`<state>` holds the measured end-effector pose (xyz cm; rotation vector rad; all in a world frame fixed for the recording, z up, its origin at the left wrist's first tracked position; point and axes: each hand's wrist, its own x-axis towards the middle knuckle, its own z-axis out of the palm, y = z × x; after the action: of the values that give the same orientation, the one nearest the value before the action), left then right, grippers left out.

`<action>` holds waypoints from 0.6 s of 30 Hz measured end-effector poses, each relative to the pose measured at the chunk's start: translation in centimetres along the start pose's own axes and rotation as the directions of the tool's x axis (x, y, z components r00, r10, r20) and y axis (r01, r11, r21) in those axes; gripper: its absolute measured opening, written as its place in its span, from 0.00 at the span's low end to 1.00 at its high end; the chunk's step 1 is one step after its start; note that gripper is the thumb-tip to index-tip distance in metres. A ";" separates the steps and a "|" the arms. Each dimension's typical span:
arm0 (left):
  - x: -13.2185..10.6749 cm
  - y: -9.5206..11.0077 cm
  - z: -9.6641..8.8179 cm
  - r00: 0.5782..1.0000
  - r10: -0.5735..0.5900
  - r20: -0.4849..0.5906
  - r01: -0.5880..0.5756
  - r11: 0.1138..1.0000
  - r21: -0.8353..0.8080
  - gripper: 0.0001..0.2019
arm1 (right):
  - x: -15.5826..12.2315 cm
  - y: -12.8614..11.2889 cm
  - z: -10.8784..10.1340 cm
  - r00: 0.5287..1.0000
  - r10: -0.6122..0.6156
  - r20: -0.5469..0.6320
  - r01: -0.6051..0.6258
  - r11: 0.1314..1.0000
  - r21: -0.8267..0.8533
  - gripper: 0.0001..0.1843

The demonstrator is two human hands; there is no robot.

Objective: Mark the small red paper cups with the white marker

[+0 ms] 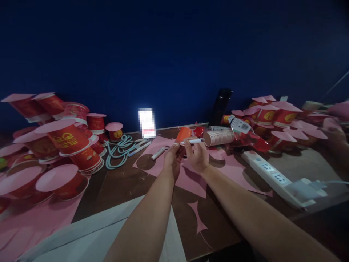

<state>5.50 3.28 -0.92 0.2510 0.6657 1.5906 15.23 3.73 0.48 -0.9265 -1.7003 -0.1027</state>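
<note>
The person's right hand [197, 157] is holding a slim white marker pen with a dark end [195, 141] nearly level, its fingers pinching narrowly round the barrel. The left hand [173, 158] is curling close beside it, fingers drawn in, near the pen's left end; from here I cannot tell whether it is gripping anything. Just beyond the fingers, a plain orange cup-like piece [183, 134] is leaning, and I cannot make out whether either hand is touching it.

Below the hands, a pink paper sheet with rounded cut-outs [195, 187] is lying on the dark brown surface [120, 193]. A short white marker [158, 153] is lying to the left of the hands, and farther left a pale blue cable [110, 164] is sprawling in loops. On the left side, red paper cups with gold print [65, 140] are resting in heaps, many carrying flat pink paper discs [56, 177].

To the right, a row of nested pale-rimmed paper cups [219, 138] is lying on its side, and a tall black cylinder [222, 105] is standing behind. Nearer and farther right, a long white power strip [268, 170] is holding a plugged-in adapter [302, 188].
</note>
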 end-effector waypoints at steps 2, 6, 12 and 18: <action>0.0 0.1 0.1 1.000 -0.008 -0.019 0.008 1.000 -0.008 0.02 | 0.0 0.0 0.0 1.000 0.008 -0.007 -0.008 1.000 -0.001 0.10; 0.0 0.4 0.1 0.997 0.008 -0.073 -0.011 0.999 -0.045 0.04 | 0.1 0.3 0.0 0.997 0.062 -0.040 -0.062 0.998 0.003 0.12; 0.0 0.5 0.1 0.998 0.028 -0.061 -0.031 0.998 -0.052 0.03 | 0.1 0.7 0.2 0.994 0.071 -0.083 -0.071 0.997 0.000 0.12; 0.0 0.5 0.1 0.998 -0.012 -0.057 0.010 0.999 -0.047 0.04 | 0.0 1.0 0.4 0.994 0.067 -0.086 -0.068 0.998 -0.004 0.11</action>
<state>5.12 3.33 -0.54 0.1673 0.6720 1.6057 15.52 4.63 -0.08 -0.9700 -1.5891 -0.1017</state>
